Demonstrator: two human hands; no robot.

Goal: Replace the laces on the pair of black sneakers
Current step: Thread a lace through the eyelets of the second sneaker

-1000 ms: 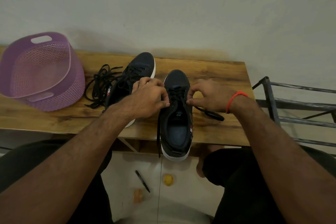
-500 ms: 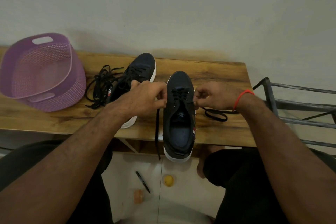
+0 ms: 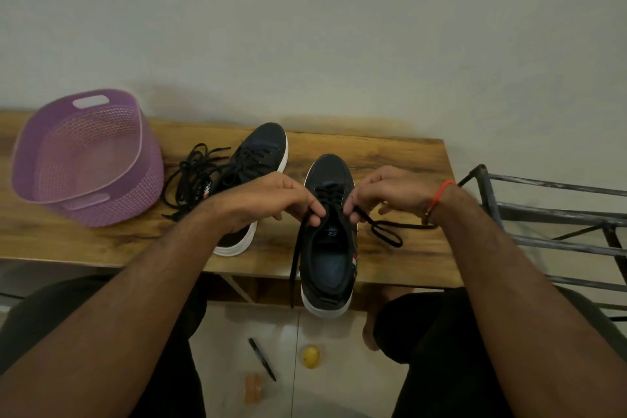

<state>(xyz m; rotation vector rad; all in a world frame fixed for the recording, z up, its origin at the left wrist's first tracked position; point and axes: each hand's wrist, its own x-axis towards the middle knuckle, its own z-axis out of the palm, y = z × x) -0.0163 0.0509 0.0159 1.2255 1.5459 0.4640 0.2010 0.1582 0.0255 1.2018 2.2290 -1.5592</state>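
On my feed I count two black fabric sneakers with white rubber soles on the wood-grain tabletop point(image 3: 407, 159). The nearer black sneaker point(image 3: 330, 268) lies with its heel hanging over the front edge of the table and its padded opening facing me; the farther black sneaker point(image 3: 258, 153) sits beside it to the left, already threaded and partly hidden by my forearm.

My left hand point(image 3: 271, 200) pinches one end of the flat black lace point(image 3: 296, 258), which drops straight past the table edge. My right hand point(image 3: 390, 193), with a thin red cord bracelet point(image 3: 441, 192) at the wrist, pinches the other end; that end runs out in a loose loop on the wood. Both hands meet just over the top eyelets of the nearer sneaker.

A tangled heap of loose black laces point(image 3: 193, 176) lies between the farther sneaker and one mauve plastic basket with a woven-pattern wall point(image 3: 129, 200); I think two laces, though the knot is too dense to count. A dark metal rack point(image 3: 543, 210) stands to the right. On the tiled floor lie one black pen point(image 3: 262, 359) and one small yellow round object point(image 3: 311, 356).
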